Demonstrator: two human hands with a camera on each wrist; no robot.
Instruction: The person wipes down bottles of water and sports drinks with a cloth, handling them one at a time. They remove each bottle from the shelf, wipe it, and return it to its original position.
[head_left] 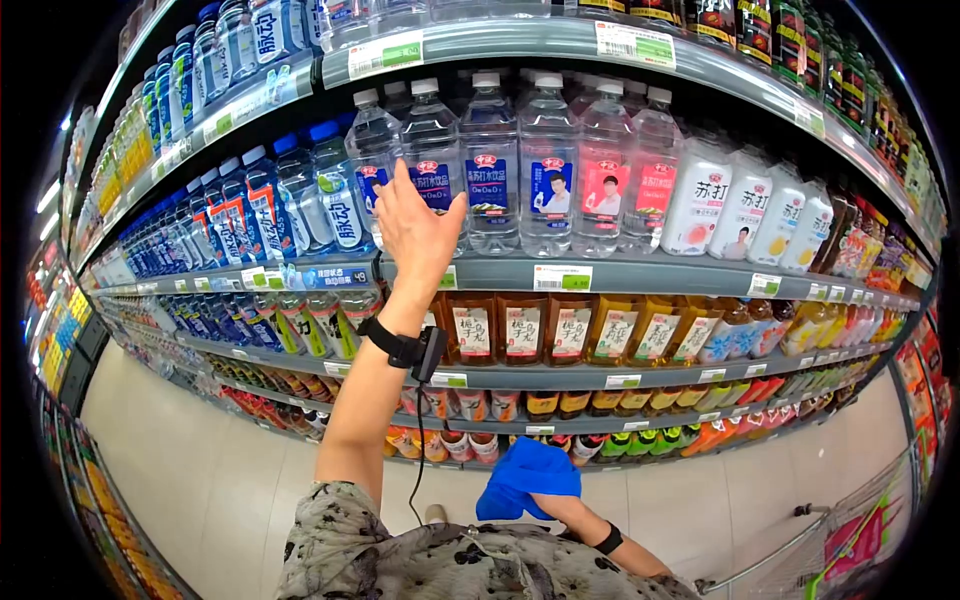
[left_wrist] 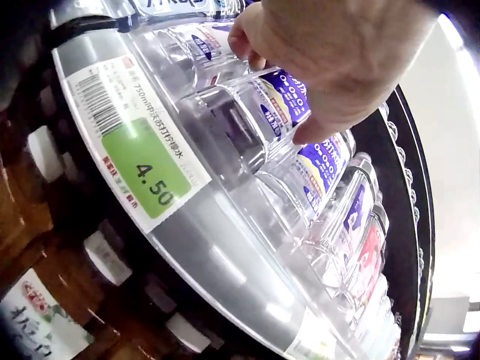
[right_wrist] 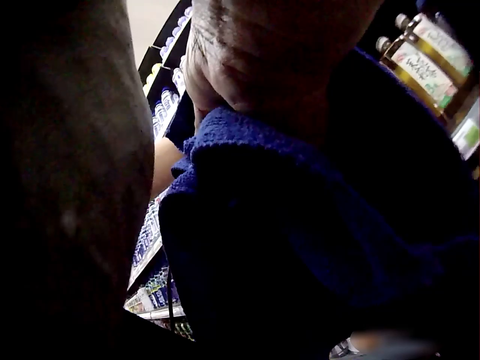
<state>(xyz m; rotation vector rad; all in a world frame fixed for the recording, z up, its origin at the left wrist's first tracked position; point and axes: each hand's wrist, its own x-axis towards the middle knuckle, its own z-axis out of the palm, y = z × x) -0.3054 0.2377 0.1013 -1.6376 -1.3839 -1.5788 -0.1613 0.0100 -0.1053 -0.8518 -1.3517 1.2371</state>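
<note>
My left hand is raised at the middle shelf, fingers pointing up and spread, thumb out to the right. It overlaps a clear soda water bottle with a purple label. In the left wrist view, the fingertips and thumb lie on either side of the front bottle, right at its label. More clear bottles stand beside it, with purple, blue or pink labels. Low in front of my body, my right hand grips a bunched blue cloth, which hides most of its fingers.
A shelf edge with price tags runs below the bottles; one tag reads 4.50. Blue-capped bottles stand left, white bottles right. Amber drinks fill the shelf underneath. A shopping cart is at lower right.
</note>
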